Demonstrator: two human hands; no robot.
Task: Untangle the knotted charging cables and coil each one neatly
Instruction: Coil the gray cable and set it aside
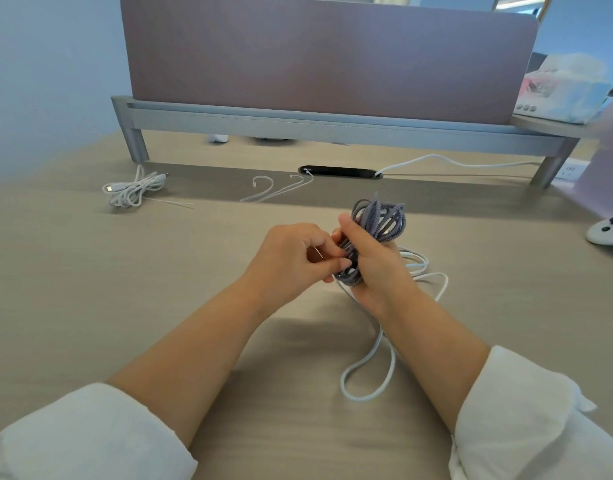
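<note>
A bundled grey-purple braided cable is held above the beige desk at centre. My right hand grips the bundle around its middle, loops sticking out above and below the fist. My left hand pinches a strand at the bundle's left side. A loose white cable lies on the desk under and in front of my right hand, in open loops. A coiled white cable rests at the far left.
A thin white cable lies near the black cable slot. Another white lead runs from the slot to the right. A partition screen on a grey rail closes the back. A white controller sits at the right edge.
</note>
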